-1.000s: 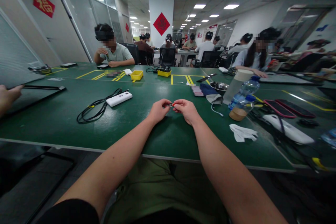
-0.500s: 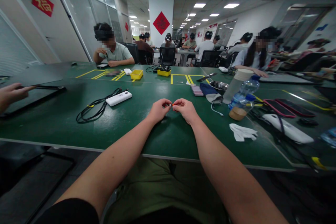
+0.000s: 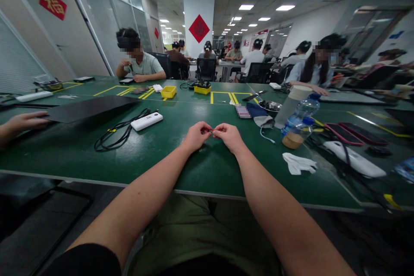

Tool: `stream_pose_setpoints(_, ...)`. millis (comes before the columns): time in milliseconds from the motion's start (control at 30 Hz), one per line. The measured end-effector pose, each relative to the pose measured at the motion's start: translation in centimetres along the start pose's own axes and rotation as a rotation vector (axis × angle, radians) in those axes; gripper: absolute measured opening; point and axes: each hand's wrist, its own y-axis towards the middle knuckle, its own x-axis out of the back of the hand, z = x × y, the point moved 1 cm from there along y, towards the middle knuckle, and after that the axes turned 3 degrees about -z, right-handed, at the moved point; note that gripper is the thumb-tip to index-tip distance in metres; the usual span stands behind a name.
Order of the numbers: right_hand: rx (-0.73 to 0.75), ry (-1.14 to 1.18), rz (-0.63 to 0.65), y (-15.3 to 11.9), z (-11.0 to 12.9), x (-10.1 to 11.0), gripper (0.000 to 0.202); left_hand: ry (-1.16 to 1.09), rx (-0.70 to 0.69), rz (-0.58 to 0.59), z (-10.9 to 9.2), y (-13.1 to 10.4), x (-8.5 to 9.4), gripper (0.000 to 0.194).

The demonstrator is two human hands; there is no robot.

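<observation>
Over the green table (image 3: 155,155), my left hand (image 3: 198,136) and my right hand (image 3: 228,135) meet at their fingertips. Both are closed in a pinch. Between them is a tiny part (image 3: 212,131), partly orange-red, held from the right by my right hand. What my left fingers pinch is too small to make out. To the left lies a white power bank (image 3: 146,121) beside a coiled black cable (image 3: 113,139). A white cloth or tissue (image 3: 299,164) lies to the right of my right hand.
At the left, another person's hand (image 3: 27,121) holds a dark flat panel (image 3: 90,107). Bottles (image 3: 293,134), a metal bowl (image 3: 271,106) and phones (image 3: 343,133) are on the right. Yellow trays (image 3: 168,92) stand farther back. People sit beyond the table.
The dark panel at the left has swung down and right over the table, with the other person's hand at its edge. My hands have hardly moved and stay fingertip to fingertip.
</observation>
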Motion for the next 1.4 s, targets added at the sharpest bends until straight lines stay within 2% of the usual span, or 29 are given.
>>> stream_pose_setpoints(333, -0.004, 0.058, 0.008, -0.13, -0.19, 0.16, 0.024, -0.062, 0.061, -0.010, -0.21, 0.16, 0.18, 0.017)
stream_pose_setpoints(667, -0.013, 0.002, 0.001, -0.19, 0.02, -0.09, 0.022, -0.076, 0.059, -0.024, -0.05, 0.10, 0.06, 0.016)
stream_pose_setpoints(900, -0.008, -0.078, 0.053, -0.06, -0.40, -0.05, 0.015, -0.082, 0.011, 0.037, -0.20, 0.16, 0.37, 0.023)
stream_pose_setpoints(1000, 0.037, -0.171, 0.056, 0.02, -0.60, -0.04, 0.012, -0.165, 0.021, 0.084, -0.13, 0.08, 0.21, 0.025)
stream_pose_setpoints(1133, 0.169, -0.394, 0.045, 0.00, -0.70, -0.01, 0.010, -0.214, 0.049, 0.126, -0.08, -0.03, -0.03, 0.031)
stream_pose_setpoints(1267, 0.286, -0.548, -0.011, -0.04, -0.60, -0.19, 0.011, -0.179, 0.061, 0.104, -0.05, 0.09, -0.02, 0.039)
stream_pose_setpoints(1400, 0.347, -0.550, -0.026, -0.12, -0.32, -0.56, 0.030, -0.242, 0.081, 0.067, -0.06, 0.31, 0.06, 0.042)
